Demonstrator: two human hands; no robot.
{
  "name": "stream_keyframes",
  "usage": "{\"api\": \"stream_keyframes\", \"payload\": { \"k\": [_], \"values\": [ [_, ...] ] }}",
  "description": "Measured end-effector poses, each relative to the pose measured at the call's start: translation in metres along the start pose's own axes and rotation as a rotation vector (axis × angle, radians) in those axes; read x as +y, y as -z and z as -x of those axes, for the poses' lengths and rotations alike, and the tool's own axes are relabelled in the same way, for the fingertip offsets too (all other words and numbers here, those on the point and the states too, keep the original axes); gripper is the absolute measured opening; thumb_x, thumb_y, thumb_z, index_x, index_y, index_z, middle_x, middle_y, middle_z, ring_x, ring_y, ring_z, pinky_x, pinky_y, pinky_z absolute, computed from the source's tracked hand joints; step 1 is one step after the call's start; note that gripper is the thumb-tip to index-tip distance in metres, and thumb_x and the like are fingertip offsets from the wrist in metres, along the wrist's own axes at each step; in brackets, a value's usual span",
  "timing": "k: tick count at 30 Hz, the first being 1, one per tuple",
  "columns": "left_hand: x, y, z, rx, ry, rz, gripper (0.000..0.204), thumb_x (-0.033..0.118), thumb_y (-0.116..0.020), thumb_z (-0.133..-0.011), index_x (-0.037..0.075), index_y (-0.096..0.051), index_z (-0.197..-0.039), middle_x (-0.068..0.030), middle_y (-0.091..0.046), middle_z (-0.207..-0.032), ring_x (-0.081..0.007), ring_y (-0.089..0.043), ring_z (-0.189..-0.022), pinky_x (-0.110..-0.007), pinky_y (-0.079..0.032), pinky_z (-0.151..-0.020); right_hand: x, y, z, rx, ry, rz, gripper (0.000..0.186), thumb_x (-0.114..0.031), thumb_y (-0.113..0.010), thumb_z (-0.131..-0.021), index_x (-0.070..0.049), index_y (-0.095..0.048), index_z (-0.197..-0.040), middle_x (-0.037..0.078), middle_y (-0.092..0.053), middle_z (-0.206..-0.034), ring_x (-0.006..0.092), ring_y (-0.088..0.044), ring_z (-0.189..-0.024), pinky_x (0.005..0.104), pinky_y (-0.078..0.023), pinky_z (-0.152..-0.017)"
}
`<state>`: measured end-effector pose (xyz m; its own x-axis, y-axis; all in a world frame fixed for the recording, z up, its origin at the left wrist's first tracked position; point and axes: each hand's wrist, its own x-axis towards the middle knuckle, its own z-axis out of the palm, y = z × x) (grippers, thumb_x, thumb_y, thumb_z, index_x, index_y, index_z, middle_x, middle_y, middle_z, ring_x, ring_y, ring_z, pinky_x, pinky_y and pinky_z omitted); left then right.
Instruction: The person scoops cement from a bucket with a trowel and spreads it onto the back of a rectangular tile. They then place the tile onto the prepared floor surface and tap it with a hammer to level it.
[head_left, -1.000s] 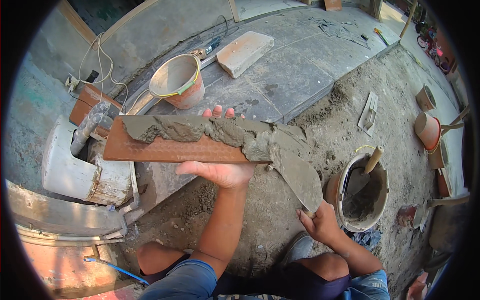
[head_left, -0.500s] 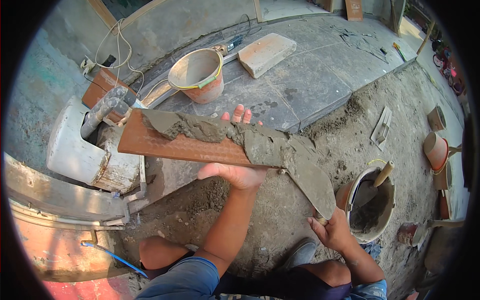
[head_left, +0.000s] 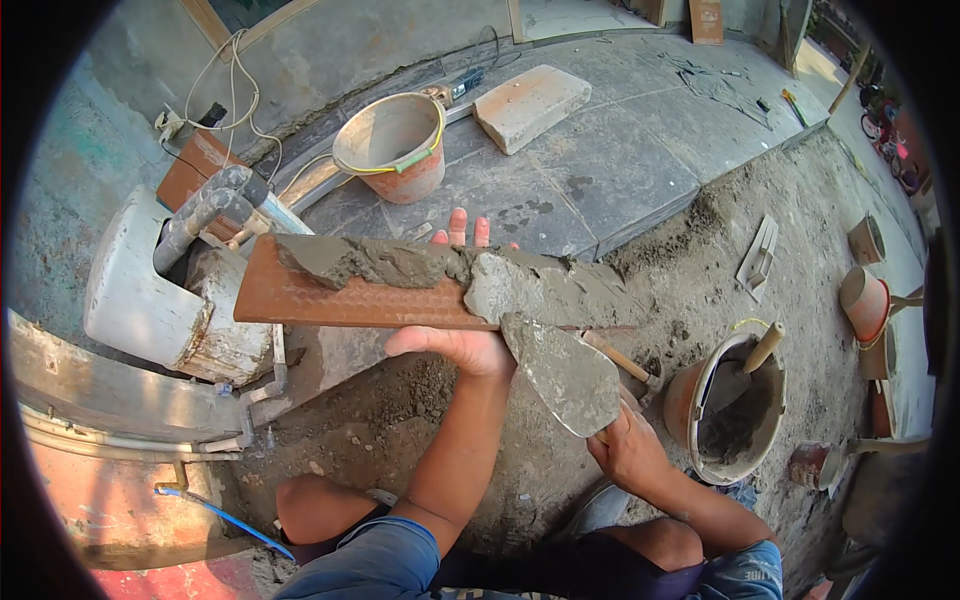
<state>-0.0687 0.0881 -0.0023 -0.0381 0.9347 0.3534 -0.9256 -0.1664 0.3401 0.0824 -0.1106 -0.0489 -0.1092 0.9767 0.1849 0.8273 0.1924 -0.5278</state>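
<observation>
Left hand [head_left: 462,335] under long brown tile [head_left: 360,295], fingers wrapped round it — tile level at chest height, wet mortar [head_left: 440,268] on top. Right hand [head_left: 628,448] clamped on trowel [head_left: 565,372] — blade against tile's near edge.

Left hand [head_left: 455,345] palm under tile [head_left: 350,295]; mortar [head_left: 520,285] covers tile's right end

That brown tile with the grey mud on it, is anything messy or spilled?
A bit uneven. The grey mortar is heaped along the far edge of the brown tile and bulges past its right end, above the trowel; the near strip is bare. Nothing looks broken.
</observation>
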Motion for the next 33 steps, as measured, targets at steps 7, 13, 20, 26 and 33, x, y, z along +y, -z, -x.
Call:
{"api": "stream_keyframes", "payload": {
  "k": [7, 13, 20, 26, 33],
  "values": [
    [0.025, 0.014, -0.018, -0.012, 0.123, 0.018, 0.116, 0.097, -0.035, -0.061, 0.011, -0.042, -0.138, -0.0071, -0.055, -0.121, -0.0288, -0.052, -0.114, -0.067, -0.032, -0.102, 0.021, 0.072, 0.049, 0.027, -0.229, -0.073, 0.049, -0.026, -0.078, -0.076, 0.000, -0.055, -0.111, 0.021, -0.060, -0.094, 0.0407, -0.060, -0.080, 0.0426, -0.050, -0.070],
    [0.026, 0.043, -0.005, 0.014, 0.503, 0.162, 0.112, 0.093, -0.036, -0.068, 0.008, -0.041, -0.140, -0.0129, -0.060, -0.111, -0.0310, -0.057, -0.103, -0.066, -0.035, -0.101, 0.035, 0.115, 0.022, 0.169, -0.374, -0.409, 0.032, -0.027, -0.072, -0.083, 0.001, -0.057, -0.091, 0.008, -0.057, -0.069, 0.0183, -0.053, -0.062, 0.0308, -0.043, -0.058],
    [0.011, 0.059, 0.031, -0.151, 0.629, 0.204, 0.106, 0.090, -0.033, -0.074, 0.010, -0.035, -0.144, -0.0153, -0.059, -0.118, -0.0324, -0.055, -0.115, -0.056, -0.038, -0.103, -0.011, 0.108, -0.016, -0.343, -0.606, -0.844, 0.028, -0.026, -0.056, -0.096, 0.001, -0.058, -0.089, 0.003, -0.057, -0.066, 0.0100, -0.056, -0.057, 0.0257, -0.043, -0.053],
    [-0.002, 0.053, 0.045, 0.220, 0.331, -0.091, 0.112, 0.092, -0.024, -0.074, 0.009, -0.030, -0.148, -0.0129, -0.059, -0.118, -0.0261, -0.059, -0.106, -0.050, -0.046, -0.098, -0.051, 0.085, -0.048, -0.540, -0.580, -0.929, 0.033, -0.028, -0.054, -0.098, 0.002, -0.057, -0.087, 0.004, -0.059, -0.066, 0.0113, -0.060, -0.058, 0.0276, -0.047, -0.054],
    [0.005, 0.068, 0.041, 0.109, 0.231, 0.085, 0.120, 0.094, -0.032, -0.068, 0.009, -0.020, -0.152, -0.0143, -0.055, -0.121, -0.0285, -0.054, -0.112, -0.052, -0.036, -0.106, -0.071, 0.083, -0.067, -0.687, -0.507, -0.842, 0.035, -0.030, -0.050, -0.099, 0.002, -0.058, -0.085, 0.005, -0.058, -0.065, 0.0129, -0.061, -0.058, 0.0291, -0.048, -0.056]
  ]
}}
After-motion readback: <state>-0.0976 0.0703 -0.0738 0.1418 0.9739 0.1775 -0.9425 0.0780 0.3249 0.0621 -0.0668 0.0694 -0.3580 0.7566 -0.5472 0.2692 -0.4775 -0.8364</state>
